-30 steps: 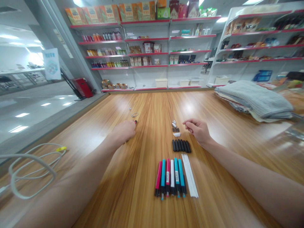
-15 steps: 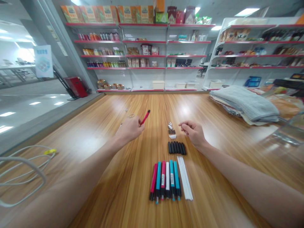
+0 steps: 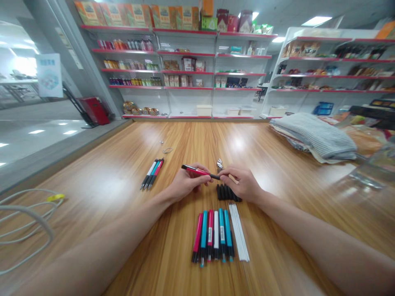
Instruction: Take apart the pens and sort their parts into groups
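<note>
My left hand (image 3: 193,181) is closed round a red pen (image 3: 197,169) with black ends, held almost level over the table. At the pen's right end, my right hand (image 3: 242,181) pinches the black grip; any small part between these fingertips is hidden. Just beyond the right fingers lie small silver tips (image 3: 219,163). Several black rubber grips (image 3: 224,192) sit below the hands, partly covered by the right one. Nearer me is a row of red, blue and white pen barrels (image 3: 216,230), with thin white refills (image 3: 239,232) alongside.
Three pens (image 3: 152,174) lie together left of my left hand. Beyond them are a thin ring (image 3: 167,150) and a tiny shiny piece (image 3: 161,142). A white cable (image 3: 33,218) coils at the left. Folded striped cloth (image 3: 314,133) lies at the right, before stocked shelves (image 3: 185,74).
My left hand has brought the red pen right and turned it level. My right hand has moved slightly left and down onto the pen's end. The three pens at the left are now uncovered.
</note>
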Motion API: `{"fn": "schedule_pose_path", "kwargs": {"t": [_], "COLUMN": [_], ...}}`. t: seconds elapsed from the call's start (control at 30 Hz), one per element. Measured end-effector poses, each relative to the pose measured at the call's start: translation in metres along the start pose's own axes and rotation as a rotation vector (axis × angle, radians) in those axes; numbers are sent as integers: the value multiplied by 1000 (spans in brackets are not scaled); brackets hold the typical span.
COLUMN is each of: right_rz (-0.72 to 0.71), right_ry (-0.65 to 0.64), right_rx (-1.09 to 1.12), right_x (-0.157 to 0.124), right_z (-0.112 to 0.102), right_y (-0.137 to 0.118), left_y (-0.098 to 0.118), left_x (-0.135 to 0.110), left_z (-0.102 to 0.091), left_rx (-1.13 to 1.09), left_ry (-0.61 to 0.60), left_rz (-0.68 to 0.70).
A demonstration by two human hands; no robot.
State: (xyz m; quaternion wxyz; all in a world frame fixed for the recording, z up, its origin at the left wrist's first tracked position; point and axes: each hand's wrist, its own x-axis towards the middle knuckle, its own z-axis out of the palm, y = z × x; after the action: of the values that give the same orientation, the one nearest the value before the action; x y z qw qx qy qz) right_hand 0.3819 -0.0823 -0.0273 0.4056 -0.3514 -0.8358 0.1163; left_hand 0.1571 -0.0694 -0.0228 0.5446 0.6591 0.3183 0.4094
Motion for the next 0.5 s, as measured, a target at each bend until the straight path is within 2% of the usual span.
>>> {"fn": "schedule_pose_path", "kwargs": {"t": [0.23,0.4,0.5], "right_rz": [45,204,268], "right_ry": [7,96,154], "right_rx": [3,-18,-28], "right_x": [0,-1,-1], "right_z": [1,-3,-4], "right_y": [3,7,9], "left_y": [-2,-5,-6], "left_x": [0,3,5], "left_z": [-2,-5,-6], "left_rx": [-60,-163,-134], "left_ry": [-10,146,189], "left_rz": [-27,-3,-5]}}
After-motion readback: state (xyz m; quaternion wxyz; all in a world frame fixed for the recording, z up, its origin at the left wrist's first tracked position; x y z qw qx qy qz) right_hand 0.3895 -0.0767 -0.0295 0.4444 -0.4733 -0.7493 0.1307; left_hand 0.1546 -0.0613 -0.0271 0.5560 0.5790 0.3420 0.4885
